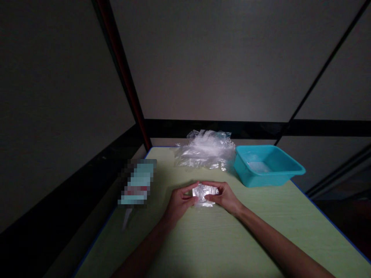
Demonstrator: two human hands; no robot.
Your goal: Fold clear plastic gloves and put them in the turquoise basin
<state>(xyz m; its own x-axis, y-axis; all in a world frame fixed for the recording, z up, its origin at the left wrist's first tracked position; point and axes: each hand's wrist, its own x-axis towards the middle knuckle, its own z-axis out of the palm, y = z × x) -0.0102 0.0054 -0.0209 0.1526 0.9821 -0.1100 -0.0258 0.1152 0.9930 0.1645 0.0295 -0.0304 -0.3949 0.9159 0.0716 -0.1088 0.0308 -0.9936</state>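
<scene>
A small folded piece of clear, shiny plastic (204, 193), seemingly a plastic bag, lies low over the table between my two hands. My left hand (182, 199) grips its left edge, with the thumb at the near side and the fingers at the far side. From the right, my right hand (224, 196) pinches it the same way, its thumb pressing on the top. The fingertips of both hands nearly meet at the far edge. Whether anything is inside the folded plastic I cannot tell.
A heap of crumpled clear plastic bags (205, 150) lies at the table's far edge. To its right stands a turquoise plastic basin (269, 178) with something whitish inside. A blurred pale-green item (138, 181) is at the left edge. The green table (199, 247) has blue edging; walls stand behind.
</scene>
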